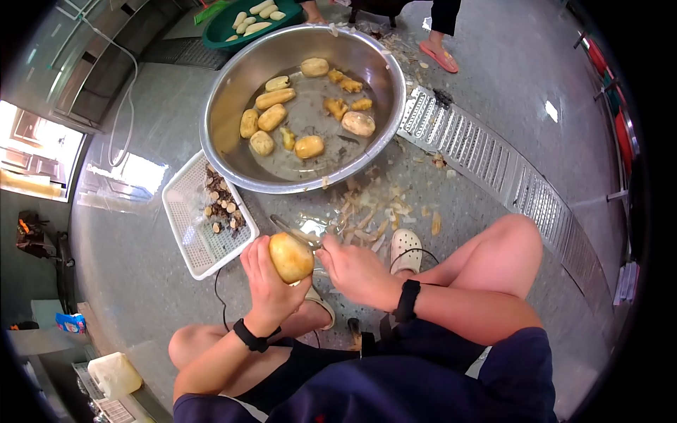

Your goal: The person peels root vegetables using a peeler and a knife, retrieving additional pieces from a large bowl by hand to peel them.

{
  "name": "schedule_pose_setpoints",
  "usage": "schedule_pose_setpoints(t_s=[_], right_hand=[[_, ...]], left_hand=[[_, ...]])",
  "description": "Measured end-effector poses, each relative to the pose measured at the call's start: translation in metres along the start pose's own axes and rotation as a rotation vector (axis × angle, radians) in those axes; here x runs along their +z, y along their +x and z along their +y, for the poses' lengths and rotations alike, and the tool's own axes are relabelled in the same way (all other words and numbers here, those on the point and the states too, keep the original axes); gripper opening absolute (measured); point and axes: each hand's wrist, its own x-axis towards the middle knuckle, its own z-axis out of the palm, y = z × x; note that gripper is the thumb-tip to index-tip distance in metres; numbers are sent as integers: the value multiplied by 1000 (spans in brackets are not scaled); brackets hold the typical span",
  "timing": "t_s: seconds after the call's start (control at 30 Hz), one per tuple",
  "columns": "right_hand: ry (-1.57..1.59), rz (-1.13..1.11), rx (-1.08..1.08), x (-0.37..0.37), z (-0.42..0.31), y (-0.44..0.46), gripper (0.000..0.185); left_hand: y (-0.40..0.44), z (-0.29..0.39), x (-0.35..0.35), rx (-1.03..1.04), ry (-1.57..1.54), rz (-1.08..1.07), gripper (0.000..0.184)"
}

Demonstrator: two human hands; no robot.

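Note:
My left hand is wrapped round a thick yellow-brown root section, which looks like lotus root. Closed on the handle end of a metal peeler is my right hand. The peeler's blade lies against or just over the upper edge of the root; exact contact is hard to see. Ahead of both hands stands a large steel basin with shallow murky water. Several unpeeled root sections and knobbly ginger pieces lie in it.
A white plastic basket with dark trimmings is left of my hands. Peel strips litter the wet floor. A green basin holds pale peeled pieces. A metal drain grate runs along the right. Another person's sandalled foot is beyond.

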Motion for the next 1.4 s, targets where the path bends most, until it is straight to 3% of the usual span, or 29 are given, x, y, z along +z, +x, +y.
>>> schedule_pose_setpoints(t_s=[0.37,0.73,0.77,0.87,0.93,0.97,1.03,1.1,1.17,1.23,1.4], right_hand=[[259,-40,114,13,8,-1,41],[363,-92,132,11,16,11,39],[353,-115,148,8,17,12,39],[44,-151,-121,23,35,7,35],[141,-129,43,43,52,4,32],[188,-124,120,51,60,3,30],[60,-79,-19,28,57,7,29],[13,-20,-152,22,51,13,33],[189,40,-42,12,31,15,34],[339,107,-7,-2,14,13,25],[320,219,-150,-28,-12,13,23]], left_hand=[[-7,-11,8,73,132,-34,94],[5,-11,13,156,239,-3,94],[7,-12,15,153,249,14,95],[16,-19,12,123,315,117,95],[37,-32,-4,88,395,272,95],[46,-37,-11,59,325,290,96],[57,-44,-27,-31,208,365,99],[52,-45,-39,-249,-222,258,104],[47,-38,-39,-511,-755,161,114],[43,-37,-39,-469,-924,80,116],[44,-26,-43,-465,-1241,-147,122]])
